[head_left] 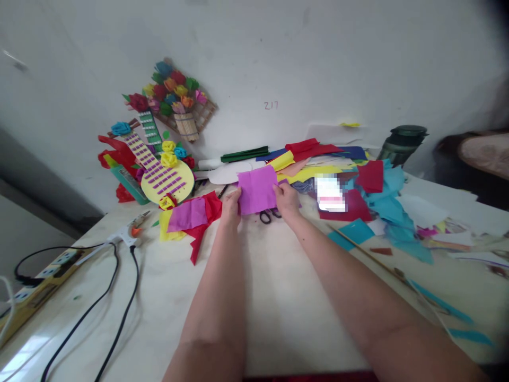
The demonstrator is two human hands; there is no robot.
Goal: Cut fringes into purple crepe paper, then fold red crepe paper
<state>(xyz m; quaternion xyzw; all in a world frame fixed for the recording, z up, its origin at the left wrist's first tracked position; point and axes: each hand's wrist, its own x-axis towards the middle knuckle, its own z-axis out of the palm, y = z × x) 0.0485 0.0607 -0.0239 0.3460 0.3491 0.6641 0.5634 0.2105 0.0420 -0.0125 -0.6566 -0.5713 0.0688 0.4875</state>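
A rectangular sheet of purple crepe paper (257,191) is held up between my two hands over the table. My left hand (230,206) pinches its left edge, and my right hand (287,199) grips the right edge. Faint fold lines run across the sheet. Just behind and below it, the dark handles of a pair of scissors (265,216) show, their blades hidden. To the left of my left hand, another purple paper piece (190,214) lies over red paper (212,204) and yellow paper (167,229).
Behind are rolled and stacked coloured papers (314,147). At left stand a paper guitar craft (169,183) and a glue bottle (128,183); a glue gun (129,232) and power strip (50,273) lie nearer. Right are blue scraps (397,209), a thin stick (361,249) and a dark bottle (401,146).
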